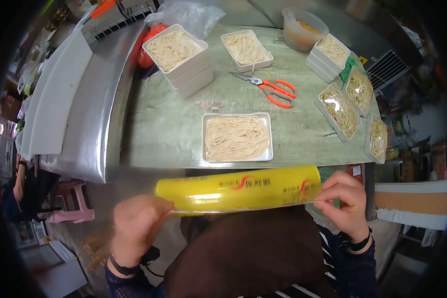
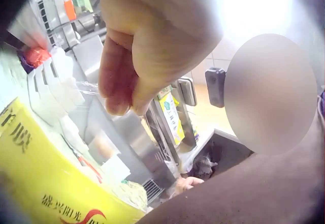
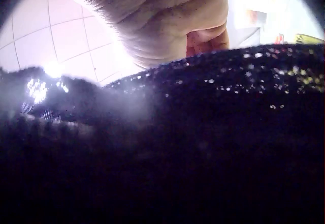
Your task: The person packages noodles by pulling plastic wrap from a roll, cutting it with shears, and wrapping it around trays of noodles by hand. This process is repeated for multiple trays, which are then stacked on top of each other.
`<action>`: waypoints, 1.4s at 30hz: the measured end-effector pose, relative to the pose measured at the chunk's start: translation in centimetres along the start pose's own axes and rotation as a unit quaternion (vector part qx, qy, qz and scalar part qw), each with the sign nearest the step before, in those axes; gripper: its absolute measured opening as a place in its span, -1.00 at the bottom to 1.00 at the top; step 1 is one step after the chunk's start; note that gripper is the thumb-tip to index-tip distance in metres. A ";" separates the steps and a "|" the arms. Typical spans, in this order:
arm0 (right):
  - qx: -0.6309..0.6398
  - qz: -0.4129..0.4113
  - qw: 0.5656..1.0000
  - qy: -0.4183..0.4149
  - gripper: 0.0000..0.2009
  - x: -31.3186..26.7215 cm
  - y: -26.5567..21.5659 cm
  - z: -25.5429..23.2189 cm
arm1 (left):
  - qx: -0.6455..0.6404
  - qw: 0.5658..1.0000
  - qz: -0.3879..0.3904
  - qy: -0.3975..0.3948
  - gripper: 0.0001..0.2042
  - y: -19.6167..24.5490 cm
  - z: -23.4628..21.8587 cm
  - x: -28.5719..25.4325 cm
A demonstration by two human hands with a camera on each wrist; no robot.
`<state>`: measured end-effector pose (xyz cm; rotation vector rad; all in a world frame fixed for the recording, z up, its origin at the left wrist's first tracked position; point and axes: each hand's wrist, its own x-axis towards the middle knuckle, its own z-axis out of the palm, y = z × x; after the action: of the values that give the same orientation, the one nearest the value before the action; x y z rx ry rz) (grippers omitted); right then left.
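Note:
A yellow roll of cling film (image 1: 233,191) with red and black print lies crosswise at the table's near edge, in front of the person's body. My left hand (image 1: 139,221) pinches the clear film's edge at the roll's left end; in the left wrist view its thumb and fingertips meet on a strip of film. At the other end my right hand (image 1: 343,201) pinches the film between thumb and fingers, and the edge runs taut between both hands. Just beyond the roll sits a white tray of noodles (image 1: 237,137). A dark sleeve (image 3: 203,132) hides most of the right wrist view.
Orange-handled scissors (image 1: 270,89) lie beyond the tray. Stacked noodle trays (image 1: 184,59) stand back left, another noodle tray (image 1: 246,49) back centre. Film-wrapped trays (image 1: 340,111) line the right side, near a plastic tub (image 1: 303,32). A steel counter (image 1: 92,109) adjoins on the left.

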<state>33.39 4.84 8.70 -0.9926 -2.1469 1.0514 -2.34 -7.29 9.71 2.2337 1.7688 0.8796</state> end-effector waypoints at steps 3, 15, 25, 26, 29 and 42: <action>-0.005 -0.027 0.999 0.033 -0.85 -0.6 -1.4 -0.8 | 0.026 0.999 -0.020 0.031 -0.85 0.2 -1.1 -0.6; 0.139 0.132 0.978 0.078 -0.95 4.0 -3.9 -0.5 | -0.077 0.991 -0.060 0.095 -0.76 -2.2 -2.1 4.1; -0.093 0.017 0.994 -0.058 -0.74 16.2 5.4 0.4 | -0.097 0.987 -0.080 0.099 -0.71 -12.7 7.4 12.1; -0.081 -0.035 0.996 -0.015 -0.74 17.3 7.9 1.4 | -0.075 0.987 -0.003 0.145 -0.72 -14.6 10.3 12.9; -0.038 -0.084 0.995 0.039 -0.77 18.9 13.3 4.5 | -0.246 0.947 -0.156 0.137 -0.74 -16.2 14.2 12.7; 0.151 0.228 0.960 -0.053 -0.83 17.7 13.0 7.1 | -0.262 0.929 -0.260 -0.045 -0.68 -15.7 16.3 12.6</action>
<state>22.95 21.54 -3.30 -1.3349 -1.7954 1.6264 -5.21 12.70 -6.55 1.3641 1.6976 0.9571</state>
